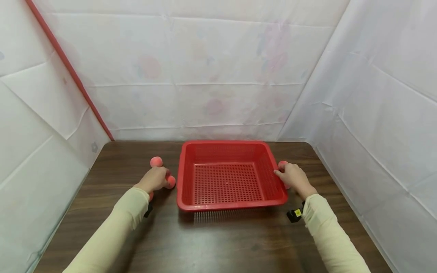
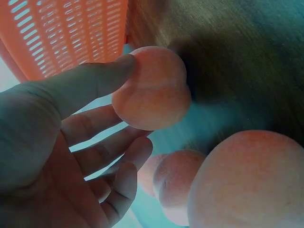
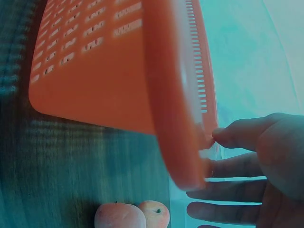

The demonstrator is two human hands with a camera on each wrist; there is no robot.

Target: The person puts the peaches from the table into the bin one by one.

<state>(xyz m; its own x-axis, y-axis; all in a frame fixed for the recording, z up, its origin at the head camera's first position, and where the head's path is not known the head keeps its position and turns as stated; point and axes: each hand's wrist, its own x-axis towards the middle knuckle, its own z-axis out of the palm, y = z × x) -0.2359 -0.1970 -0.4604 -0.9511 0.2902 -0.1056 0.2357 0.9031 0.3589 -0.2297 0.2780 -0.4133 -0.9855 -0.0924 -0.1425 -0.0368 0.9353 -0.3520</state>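
Observation:
A red plastic basket [image 1: 227,207] with slotted walls sits mid-table in the head view, with nothing inside. To its left, my left hand [image 1: 155,179] pinches a peach [image 2: 154,92] between thumb and fingers, close to the basket's wall. Another peach [image 1: 156,162] lies just beyond that hand, and one more [image 1: 151,195] is partly covered by the wrist. On the other side, my right hand [image 1: 294,177] grips the basket's right rim [image 3: 168,95], thumb on top and fingers at the outer side. Peaches [image 3: 119,216] lie beside the basket there, half hidden by the hand from above.
The dark wood-grain table [image 1: 218,246] carries everything. A pale patterned sheet [image 1: 211,68] hangs behind it, and white sheeting [image 1: 385,125] runs along the right. Black wrist devices [image 1: 294,215] show below the cuffs.

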